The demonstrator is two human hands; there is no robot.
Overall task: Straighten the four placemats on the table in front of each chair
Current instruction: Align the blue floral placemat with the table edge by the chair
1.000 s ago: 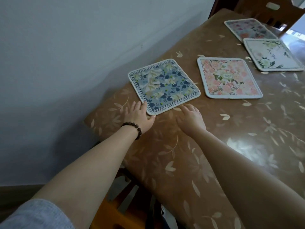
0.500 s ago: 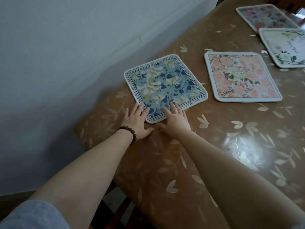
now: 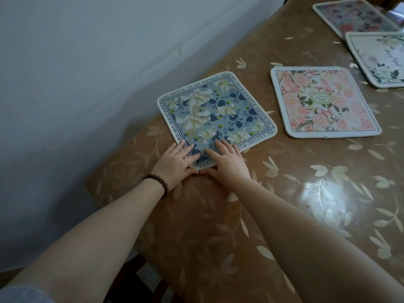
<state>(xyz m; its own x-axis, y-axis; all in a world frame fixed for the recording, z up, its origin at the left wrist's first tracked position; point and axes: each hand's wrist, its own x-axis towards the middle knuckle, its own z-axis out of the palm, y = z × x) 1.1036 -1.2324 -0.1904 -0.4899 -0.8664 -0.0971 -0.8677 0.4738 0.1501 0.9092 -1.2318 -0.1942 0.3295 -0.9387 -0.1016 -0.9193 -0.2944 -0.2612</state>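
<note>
A blue floral placemat [image 3: 216, 114] with a lettered border lies skewed near the table's left end. My left hand [image 3: 175, 162], which wears a bead bracelet, and my right hand [image 3: 229, 162] both hold its near corner, fingers flat on top and thumbs at the edge. A pink floral placemat [image 3: 323, 101] lies to its right. Farther right a white placemat with green leaves [image 3: 380, 60] is cut off by the frame edge. A dark floral placemat [image 3: 354, 16] lies at the far top right, touching or slightly under the white one.
The table [image 3: 284, 215] has a glossy brown cover with a pale leaf pattern. Its left edge runs along a grey wall [image 3: 76, 84]. Part of a wooden chair [image 3: 140, 281] shows below the near table edge.
Both hands have slid forward from the bare table onto the near corner of the blue placemat. The head view has moved closer and to the left.
</note>
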